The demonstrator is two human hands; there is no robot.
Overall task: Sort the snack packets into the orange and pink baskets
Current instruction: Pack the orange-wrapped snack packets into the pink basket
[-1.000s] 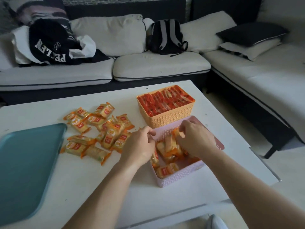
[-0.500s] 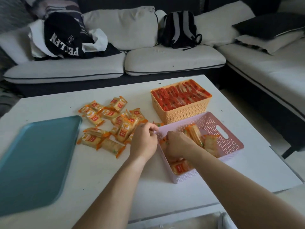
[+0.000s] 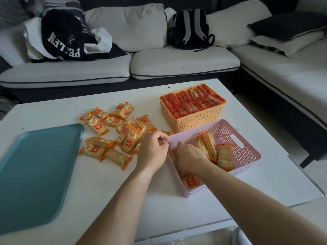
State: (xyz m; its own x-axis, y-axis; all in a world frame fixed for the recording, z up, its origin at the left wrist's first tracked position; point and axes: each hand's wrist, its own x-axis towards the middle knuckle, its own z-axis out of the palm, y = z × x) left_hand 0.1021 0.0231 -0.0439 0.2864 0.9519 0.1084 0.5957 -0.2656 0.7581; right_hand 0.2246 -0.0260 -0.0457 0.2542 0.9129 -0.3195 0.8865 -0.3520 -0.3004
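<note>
Two baskets sat touching on the right of the white table [image 3: 106,200]. The orange basket [image 3: 194,123] was farther from me and packed full with red packets [image 3: 192,101] stood on edge in tight rows. I judged that half of the sort finished.

The pink basket [image 3: 248,152] lay nearer, its long axis running from near-left to far-right, with the handle slot at the far end. My left hand [image 3: 153,152] had its fingers curled at the near-left corner of the rim and seemed to pinch it, I think to keep the light basket from sliding. My right hand [image 3: 189,159] was down inside, knuckles up, with its fingers bent among the packets. I could not tell whether they gripped one.

Only a few yellow packets [image 3: 210,146] were in the pink basket. One stood on edge, its long axis roughly along the basket's length, one leaned beside it, and one lay flat by the near wall.

Many more lay loose in a heap [image 3: 113,133] just left of my left hand, pointing every way, between the pink basket and the teal tray [image 3: 35,174].
</note>
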